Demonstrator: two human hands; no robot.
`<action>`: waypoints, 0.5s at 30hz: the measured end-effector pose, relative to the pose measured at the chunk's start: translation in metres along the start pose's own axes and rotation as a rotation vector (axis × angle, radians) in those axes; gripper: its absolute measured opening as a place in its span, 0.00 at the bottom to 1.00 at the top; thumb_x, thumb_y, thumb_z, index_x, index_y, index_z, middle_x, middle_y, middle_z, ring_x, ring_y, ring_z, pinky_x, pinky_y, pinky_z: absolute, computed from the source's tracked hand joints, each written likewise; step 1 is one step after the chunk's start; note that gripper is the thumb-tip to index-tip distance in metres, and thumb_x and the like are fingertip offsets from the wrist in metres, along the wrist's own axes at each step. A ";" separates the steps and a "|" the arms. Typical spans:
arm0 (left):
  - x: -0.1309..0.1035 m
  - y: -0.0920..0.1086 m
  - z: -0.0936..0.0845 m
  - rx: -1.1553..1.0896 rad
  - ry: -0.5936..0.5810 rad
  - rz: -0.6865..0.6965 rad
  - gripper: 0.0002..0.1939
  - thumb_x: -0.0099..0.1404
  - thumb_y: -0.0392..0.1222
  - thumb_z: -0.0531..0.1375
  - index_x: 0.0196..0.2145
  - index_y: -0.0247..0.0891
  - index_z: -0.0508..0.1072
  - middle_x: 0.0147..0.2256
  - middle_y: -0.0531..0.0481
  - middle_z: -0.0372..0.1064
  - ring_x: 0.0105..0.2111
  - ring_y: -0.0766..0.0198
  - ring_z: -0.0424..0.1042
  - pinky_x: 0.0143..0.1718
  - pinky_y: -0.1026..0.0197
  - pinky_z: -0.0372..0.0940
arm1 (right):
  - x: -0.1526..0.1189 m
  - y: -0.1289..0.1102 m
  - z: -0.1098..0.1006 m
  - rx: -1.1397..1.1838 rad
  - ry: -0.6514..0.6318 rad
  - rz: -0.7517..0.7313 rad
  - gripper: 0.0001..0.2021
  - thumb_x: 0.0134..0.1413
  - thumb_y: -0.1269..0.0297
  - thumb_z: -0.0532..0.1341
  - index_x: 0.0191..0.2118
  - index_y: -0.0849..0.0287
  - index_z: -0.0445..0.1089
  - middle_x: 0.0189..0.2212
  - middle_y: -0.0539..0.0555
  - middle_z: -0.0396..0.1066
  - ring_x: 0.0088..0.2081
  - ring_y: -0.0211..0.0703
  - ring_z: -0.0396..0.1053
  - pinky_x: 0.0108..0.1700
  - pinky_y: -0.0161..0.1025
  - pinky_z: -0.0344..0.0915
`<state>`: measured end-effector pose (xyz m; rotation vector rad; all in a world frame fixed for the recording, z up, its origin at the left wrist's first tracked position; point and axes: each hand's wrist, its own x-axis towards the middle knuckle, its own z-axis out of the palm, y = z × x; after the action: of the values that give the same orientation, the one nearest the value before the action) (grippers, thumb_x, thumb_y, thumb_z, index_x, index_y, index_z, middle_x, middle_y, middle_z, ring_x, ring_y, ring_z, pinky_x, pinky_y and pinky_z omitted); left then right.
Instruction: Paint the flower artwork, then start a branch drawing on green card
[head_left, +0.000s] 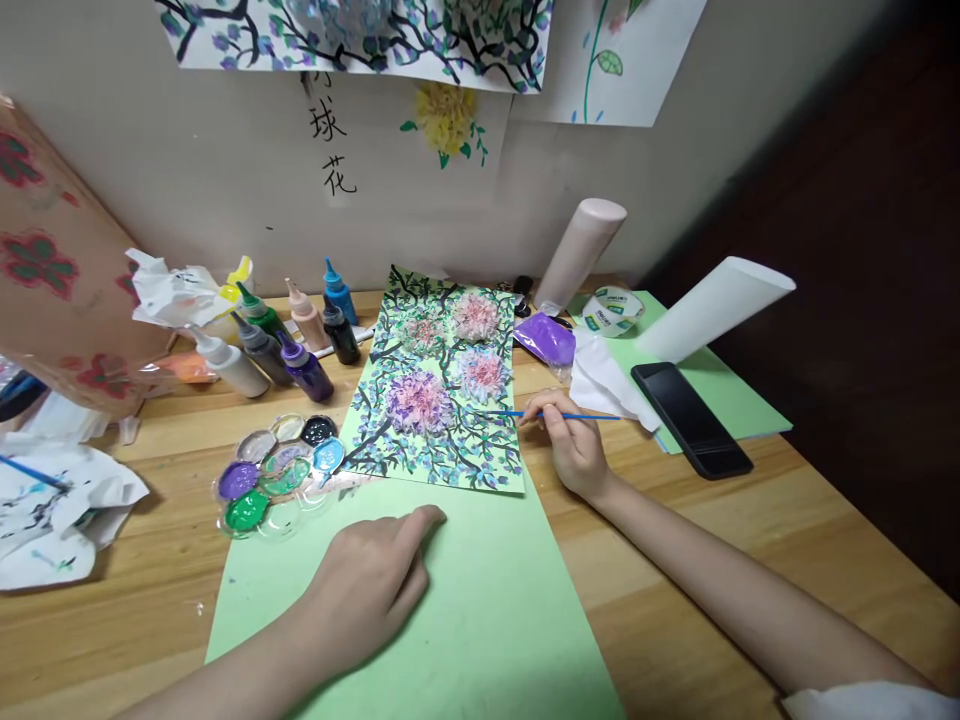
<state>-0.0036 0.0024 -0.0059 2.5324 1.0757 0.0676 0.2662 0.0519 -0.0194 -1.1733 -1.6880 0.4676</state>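
In my right hand (pixel 574 445) is a thin blue paintbrush (pixel 510 413), gripped between thumb and fingers, its tip over the painting (pixel 480 470). That green sheet carries dark branches, small blue and purple leaves, and several fluffy pink, purple and white flowers (pixel 418 402). My left hand (pixel 371 580) rests on a larger light green sheet (pixel 487 620) below the painting, index finger stretched out and the others partly curled, holding nothing. Just beyond it is a flower-shaped paint palette (pixel 281 517) with purple, green, blue, black and white paint in its wells.
Paint bottles (pixel 306 372) stand at the back left. Crumpled tissue with another brush (pixel 34 472) lies far left. On the right are a black phone (pixel 691 420), a tape roll (pixel 613 311), a purple packet (pixel 546 340) and white paper tubes (pixel 716 310). Artwork (pixel 450 120) hangs on the wall.
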 end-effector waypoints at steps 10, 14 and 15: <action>0.000 -0.001 0.000 0.006 0.004 0.003 0.16 0.63 0.33 0.45 0.49 0.43 0.54 0.26 0.55 0.66 0.25 0.60 0.67 0.26 0.60 0.53 | -0.001 0.001 -0.001 0.015 0.048 -0.006 0.14 0.63 0.64 0.45 0.31 0.56 0.64 0.28 0.52 0.66 0.33 0.41 0.65 0.37 0.40 0.60; 0.000 0.000 0.000 0.008 0.005 0.001 0.16 0.63 0.33 0.45 0.49 0.43 0.54 0.26 0.55 0.66 0.25 0.60 0.67 0.26 0.60 0.53 | 0.000 0.000 -0.001 0.006 0.019 0.033 0.14 0.63 0.64 0.45 0.31 0.56 0.65 0.28 0.51 0.66 0.33 0.40 0.65 0.37 0.40 0.60; 0.000 0.000 0.000 0.008 0.002 -0.001 0.16 0.63 0.33 0.45 0.49 0.43 0.54 0.26 0.55 0.66 0.25 0.60 0.67 0.26 0.60 0.53 | 0.000 0.000 -0.001 0.011 0.014 0.032 0.14 0.63 0.64 0.45 0.31 0.56 0.65 0.28 0.51 0.66 0.33 0.40 0.65 0.37 0.39 0.60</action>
<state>-0.0036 0.0027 -0.0061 2.5391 1.0804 0.0663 0.2673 0.0516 -0.0186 -1.1939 -1.6546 0.4867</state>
